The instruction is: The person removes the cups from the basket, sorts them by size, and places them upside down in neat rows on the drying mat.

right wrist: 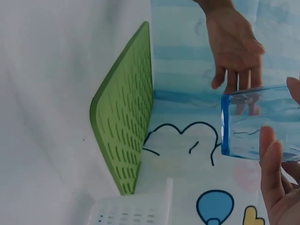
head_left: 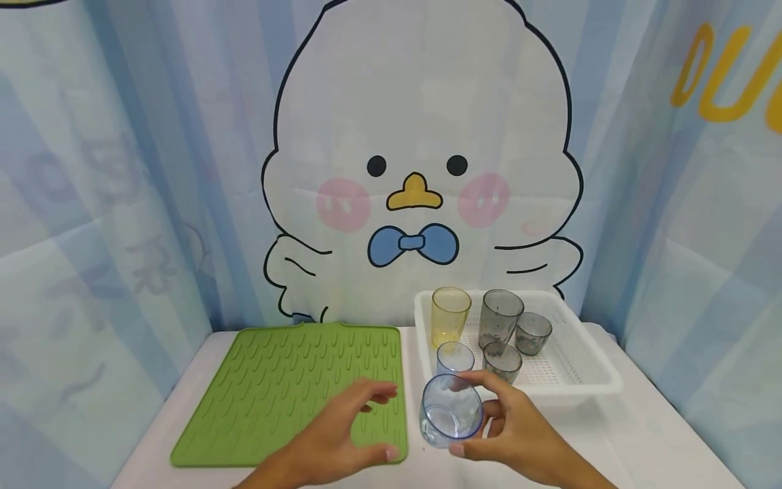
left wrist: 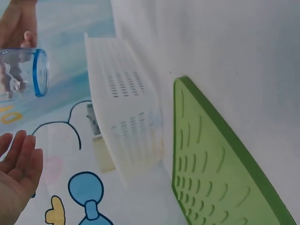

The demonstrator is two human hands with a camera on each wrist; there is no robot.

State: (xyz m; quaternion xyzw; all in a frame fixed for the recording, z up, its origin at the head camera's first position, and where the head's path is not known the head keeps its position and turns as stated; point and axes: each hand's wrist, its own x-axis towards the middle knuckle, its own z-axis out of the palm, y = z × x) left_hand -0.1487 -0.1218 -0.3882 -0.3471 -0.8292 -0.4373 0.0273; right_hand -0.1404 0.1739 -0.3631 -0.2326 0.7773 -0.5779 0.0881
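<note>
A clear blue drinking glass (head_left: 451,411) with a darker blue rim is held in the air by my right hand (head_left: 519,424), thumb and fingers gripping its side. Its mouth faces up towards the head camera. Left of the glass, my left hand (head_left: 342,428) is apart from it, over the near right part of a green drying mat (head_left: 293,387), with thumb and fingers spread and nothing between them. In the right wrist view the glass (right wrist: 253,123) lies between the right thumb and fingers (right wrist: 271,164).
Behind the right hand stands a white perforated basket (head_left: 586,388). It holds a tall yellow glass (head_left: 449,316), a tall grey glass (head_left: 499,319), two short grey glasses and a small blue one (head_left: 455,356). A curtain with a cartoon bird (head_left: 421,102) hangs behind the white table (head_left: 660,435).
</note>
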